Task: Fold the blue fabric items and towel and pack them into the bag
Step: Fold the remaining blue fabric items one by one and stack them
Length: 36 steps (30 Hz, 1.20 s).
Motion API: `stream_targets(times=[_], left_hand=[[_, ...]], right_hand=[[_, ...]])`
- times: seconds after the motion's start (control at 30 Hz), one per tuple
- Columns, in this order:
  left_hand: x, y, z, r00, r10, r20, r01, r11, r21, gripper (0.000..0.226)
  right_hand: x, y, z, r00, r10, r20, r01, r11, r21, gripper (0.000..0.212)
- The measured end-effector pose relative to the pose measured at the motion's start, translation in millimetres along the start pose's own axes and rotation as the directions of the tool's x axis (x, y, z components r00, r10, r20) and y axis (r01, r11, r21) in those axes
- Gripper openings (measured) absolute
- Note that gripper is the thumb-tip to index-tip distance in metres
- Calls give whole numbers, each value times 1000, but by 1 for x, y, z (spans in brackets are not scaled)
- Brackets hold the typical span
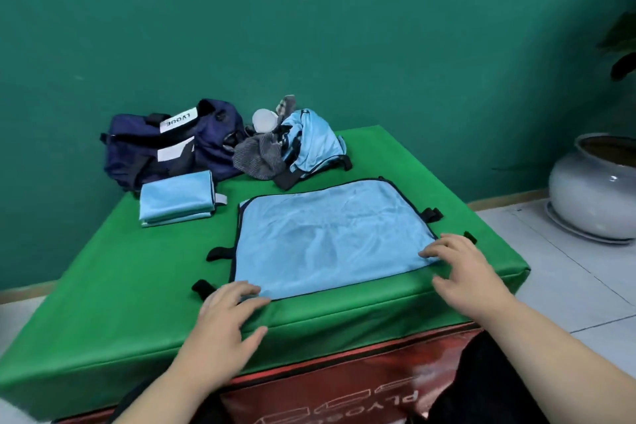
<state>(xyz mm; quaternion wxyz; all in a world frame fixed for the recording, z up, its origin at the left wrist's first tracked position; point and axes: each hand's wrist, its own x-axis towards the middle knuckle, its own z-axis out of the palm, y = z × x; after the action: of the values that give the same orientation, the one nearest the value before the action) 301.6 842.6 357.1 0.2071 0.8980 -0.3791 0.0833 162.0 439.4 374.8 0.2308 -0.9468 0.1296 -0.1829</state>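
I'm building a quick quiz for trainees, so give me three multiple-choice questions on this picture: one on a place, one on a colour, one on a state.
1. Where does the folded blue piece lie?
A. just in front of the navy bag
B. inside the bag
C. on the floor

2. What colour is the table cover?
A. red
B. green
C. white

3. How does the large blue fabric lie?
A. rolled up
B. spread flat
C. hanging off the table

Answers:
1 A: it rests on the cover, nearer than the bag.
2 B: green shows all round the fabrics.
3 B: it lies flat, with the left hand and right hand at its near corners.
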Motion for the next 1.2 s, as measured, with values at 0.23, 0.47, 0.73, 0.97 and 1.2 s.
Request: stream_targets(times=[0.23,0.47,0.73,0.97,1.2], left_hand=[[-6,-35,-16,992,12,-128,3,994,109,37],[2,-44,-9,988,31,-150,-16,995,100,36],[11,-47,-6,987,-62,-146,62,998,-7,39],[13,-54,-5,978,-153,-142,129,977,-168,27],[22,-67,-14,996,-80,-45,71,984,-163,10]], right_hand=[[11,3,1,996,-93,5,93,989,-119,36],[8,43,-9,997,-69,-25,64,986,-157,37],[25,46,-4,997,-75,8,75,991,-111,35],[36,49,-9,999,-51,-1,51,997,-57,41],[38,59,-5,997,53,58,-58,994,90,33]])
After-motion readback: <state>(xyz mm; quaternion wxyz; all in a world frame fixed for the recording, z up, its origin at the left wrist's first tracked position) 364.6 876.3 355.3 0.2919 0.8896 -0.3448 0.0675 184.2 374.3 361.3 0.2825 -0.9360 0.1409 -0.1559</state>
